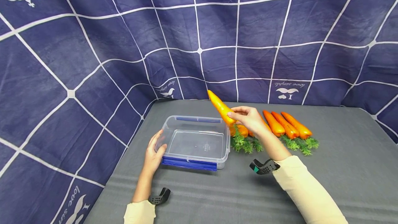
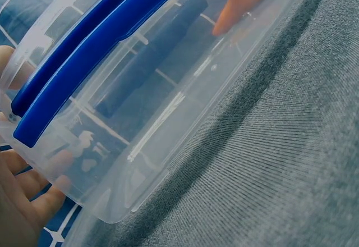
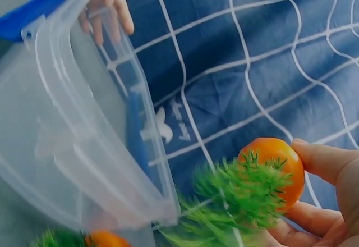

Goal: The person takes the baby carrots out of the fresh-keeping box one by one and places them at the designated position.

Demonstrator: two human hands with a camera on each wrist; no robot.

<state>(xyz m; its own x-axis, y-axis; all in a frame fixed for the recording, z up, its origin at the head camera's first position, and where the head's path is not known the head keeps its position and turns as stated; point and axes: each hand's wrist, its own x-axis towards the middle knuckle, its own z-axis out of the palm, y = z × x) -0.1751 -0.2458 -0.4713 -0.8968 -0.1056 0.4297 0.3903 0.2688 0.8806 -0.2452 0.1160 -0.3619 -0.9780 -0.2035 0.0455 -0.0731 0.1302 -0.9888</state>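
My right hand (image 1: 250, 118) pinches an orange carrot (image 1: 220, 106) between thumb and fingers, above the right rim of a clear plastic container (image 1: 194, 144). The carrot's tip points up and to the left; its green leafy top (image 3: 241, 196) hangs down in the right wrist view. The container is lidless, with nothing lying in it, and has blue latches (image 1: 189, 163) on its long sides. My left hand (image 1: 153, 153) grips the container's left wall, with the thumb at the rim and the fingers around the outside.
Three carrots (image 1: 285, 125) with green tops lie side by side to the right of my right hand. More carrots (image 1: 242, 130) lie against the container's right side, partly hidden by that hand. A blue checked cloth (image 1: 255, 61) hangs behind the grey tabletop (image 1: 236, 193).
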